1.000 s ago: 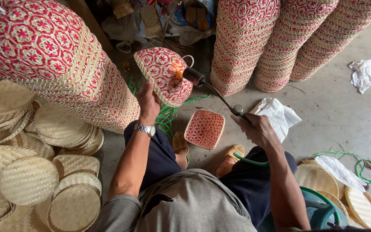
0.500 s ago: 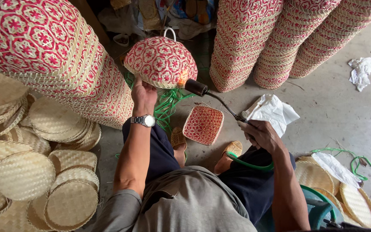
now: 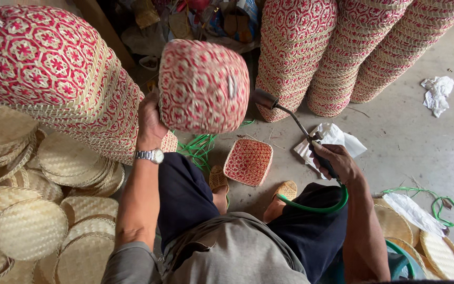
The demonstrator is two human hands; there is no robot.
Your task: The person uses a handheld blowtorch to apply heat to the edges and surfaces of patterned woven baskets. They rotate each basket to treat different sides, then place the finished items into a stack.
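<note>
The left hand (image 3: pixel 151 118) is closed on the edge of a red-and-cream woven basket (image 3: pixel 204 87), holding it raised with its outer bottom toward the camera, so its interior is not visible. The right hand (image 3: pixel 334 162) is wrapped around the handle of a torch wand (image 3: pixel 290 118) fed by a green hose (image 3: pixel 321 206), the dark nozzle lying just beside the basket's right edge. A small red woven tray (image 3: pixel 248 162) rests empty on the concrete floor (image 3: pixel 411 142) between the feet, with nested basket stacks (image 3: pixel 295 58) behind and flat woven lids (image 3: pixel 30 229) piled at the left.
</note>
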